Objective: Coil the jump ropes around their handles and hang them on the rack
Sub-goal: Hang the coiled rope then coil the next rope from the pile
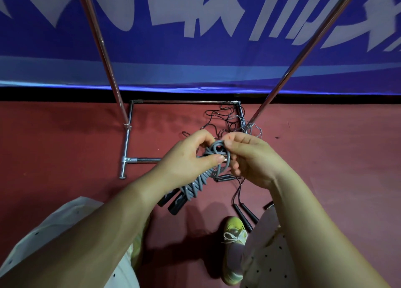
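I hold a grey jump rope [198,184] coiled round its two black handles [173,203], which point down and left. My left hand [191,157] grips the top of the coil, thumb pressed across it. My right hand [249,157] pinches a grey loop of the rope's end at the top of the bundle. The metal rack [128,133] stands on the floor just beyond my hands, its two poles rising past the top of the view.
Tangled thin black and grey ropes [230,118] lie on the red floor by the rack's right pole. Black handles [243,216] of another rope rest near my yellow-green shoe [234,244]. A blue banner [195,38] covers the wall behind.
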`<action>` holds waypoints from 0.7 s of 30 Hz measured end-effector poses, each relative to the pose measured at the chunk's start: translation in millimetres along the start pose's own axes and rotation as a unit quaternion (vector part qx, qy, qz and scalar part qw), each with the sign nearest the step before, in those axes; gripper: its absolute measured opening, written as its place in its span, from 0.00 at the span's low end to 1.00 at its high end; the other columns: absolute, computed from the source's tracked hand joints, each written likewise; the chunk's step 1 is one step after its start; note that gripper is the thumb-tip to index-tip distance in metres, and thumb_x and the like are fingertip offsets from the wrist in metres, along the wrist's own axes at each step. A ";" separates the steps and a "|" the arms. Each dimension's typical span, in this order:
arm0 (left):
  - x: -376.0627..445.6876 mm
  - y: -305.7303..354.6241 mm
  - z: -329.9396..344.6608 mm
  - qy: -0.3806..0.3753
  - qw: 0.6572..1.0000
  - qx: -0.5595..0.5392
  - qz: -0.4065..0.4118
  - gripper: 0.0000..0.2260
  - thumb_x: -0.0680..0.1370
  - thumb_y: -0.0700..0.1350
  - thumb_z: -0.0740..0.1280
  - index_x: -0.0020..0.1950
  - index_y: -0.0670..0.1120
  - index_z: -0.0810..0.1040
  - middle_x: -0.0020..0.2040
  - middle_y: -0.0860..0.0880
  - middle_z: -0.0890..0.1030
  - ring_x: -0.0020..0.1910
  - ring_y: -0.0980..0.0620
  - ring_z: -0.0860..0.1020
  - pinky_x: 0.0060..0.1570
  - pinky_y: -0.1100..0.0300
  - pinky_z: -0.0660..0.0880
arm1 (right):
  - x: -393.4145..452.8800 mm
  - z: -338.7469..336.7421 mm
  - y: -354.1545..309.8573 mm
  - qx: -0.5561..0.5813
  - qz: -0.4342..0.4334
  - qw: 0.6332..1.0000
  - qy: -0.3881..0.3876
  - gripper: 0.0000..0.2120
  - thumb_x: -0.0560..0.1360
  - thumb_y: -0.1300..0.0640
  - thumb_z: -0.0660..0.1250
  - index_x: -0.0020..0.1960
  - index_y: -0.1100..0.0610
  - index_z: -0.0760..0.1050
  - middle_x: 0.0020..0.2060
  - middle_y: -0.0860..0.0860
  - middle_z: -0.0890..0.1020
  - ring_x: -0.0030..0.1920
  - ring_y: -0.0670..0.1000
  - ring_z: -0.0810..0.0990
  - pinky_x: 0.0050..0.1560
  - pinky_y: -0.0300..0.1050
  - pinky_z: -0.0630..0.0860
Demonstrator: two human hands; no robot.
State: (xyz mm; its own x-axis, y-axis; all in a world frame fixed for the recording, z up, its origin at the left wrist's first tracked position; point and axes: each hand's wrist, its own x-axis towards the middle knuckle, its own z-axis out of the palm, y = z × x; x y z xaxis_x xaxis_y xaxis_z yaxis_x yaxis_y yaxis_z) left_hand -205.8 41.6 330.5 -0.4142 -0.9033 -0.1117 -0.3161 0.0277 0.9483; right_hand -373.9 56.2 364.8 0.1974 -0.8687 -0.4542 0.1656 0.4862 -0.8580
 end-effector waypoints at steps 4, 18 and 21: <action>-0.2 3.7 -4.9 -0.043 0.999 -0.016 0.009 0.13 0.63 0.60 0.67 0.44 0.57 0.74 0.41 0.60 0.76 0.46 0.50 0.77 0.52 0.48 0.75 | -0.5 -9.4 0.5 -0.088 -0.027 0.994 -0.051 0.06 0.70 0.62 0.71 0.42 0.57 0.73 0.30 0.48 0.74 0.26 0.43 0.71 0.23 0.35 0.69; -2.3 1.7 -20.1 -0.062 0.997 -0.008 -0.036 0.11 0.66 0.54 0.71 0.43 0.53 0.72 0.41 0.54 0.78 0.41 0.54 0.76 0.50 0.51 0.75 | -5.1 13.1 10.6 -0.053 -0.020 0.998 -0.001 0.04 0.78 0.66 0.61 0.46 0.61 0.74 0.31 0.51 0.79 0.30 0.47 0.78 0.33 0.36 0.79; -3.9 0.4 -19.8 -0.076 0.996 0.014 -0.044 0.10 0.67 0.52 0.70 0.42 0.53 0.71 0.39 0.55 0.77 0.40 0.55 0.74 0.49 0.50 0.75 | -5.4 16.0 11.9 -0.028 0.007 1.000 0.009 0.05 0.77 0.68 0.62 0.44 0.61 0.73 0.28 0.51 0.78 0.26 0.45 0.76 0.28 0.35 0.77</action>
State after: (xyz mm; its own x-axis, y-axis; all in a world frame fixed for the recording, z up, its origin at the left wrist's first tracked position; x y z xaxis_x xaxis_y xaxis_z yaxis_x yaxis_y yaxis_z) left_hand -187.5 36.6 337.2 -0.5072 -0.8279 -0.2393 -0.3791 -0.0350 0.9247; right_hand -357.5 68.1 360.9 0.1816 -0.8633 -0.4708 0.1088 0.4935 -0.8629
